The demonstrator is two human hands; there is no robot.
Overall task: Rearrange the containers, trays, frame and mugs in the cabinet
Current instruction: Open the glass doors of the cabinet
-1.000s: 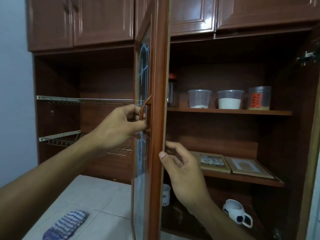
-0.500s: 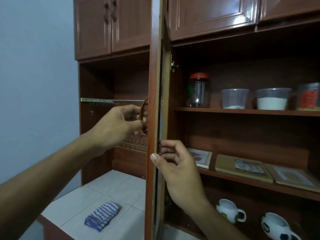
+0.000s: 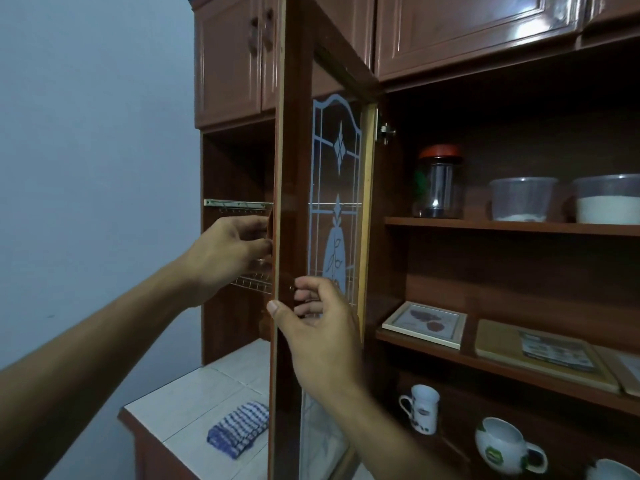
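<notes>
**Both hands on the open cabinet door**

The left hand (image 3: 228,251) is curled about the door handle (image 3: 269,225), of which only a sliver shows past the door's edge. The right hand (image 3: 322,327) pinches the free edge of the glass door (image 3: 337,202) lower down, thumb on the outer side and fingers bent onto the inner face. Two holds on one door probably serve to steady it as it swings. The door stands upright with its long axis vertical, turned almost edge-on to the camera and hinged at the middle post of the cabinet (image 3: 485,46).

Beyond it, the things to be rearranged sit untouched. At the left end of the top shelf (image 3: 485,226) stands a red-lidded jar (image 3: 438,183). To its right are a clear tub (image 3: 521,199) and a tub of white powder (image 3: 607,199), all upright near the front edge.

On the middle shelf (image 3: 433,349) the frame (image 3: 426,323) lies flat at the left end, picture upward. Its longer side seems to run along the front edge, though foreshortening makes this uncertain. Just beside it a wooden tray (image 3: 543,351) also lies flat, long axis along the shelf. A second tray (image 3: 630,368) is cut off at the right.

Below, a tall mug (image 3: 422,408) points its handle left and a round mug (image 3: 505,445) points its handle right. Only the rim of a third mug (image 3: 613,471) shows.

A checked cloth (image 3: 239,433) lies on the tiled counter (image 3: 194,407), near its front edge.
</notes>
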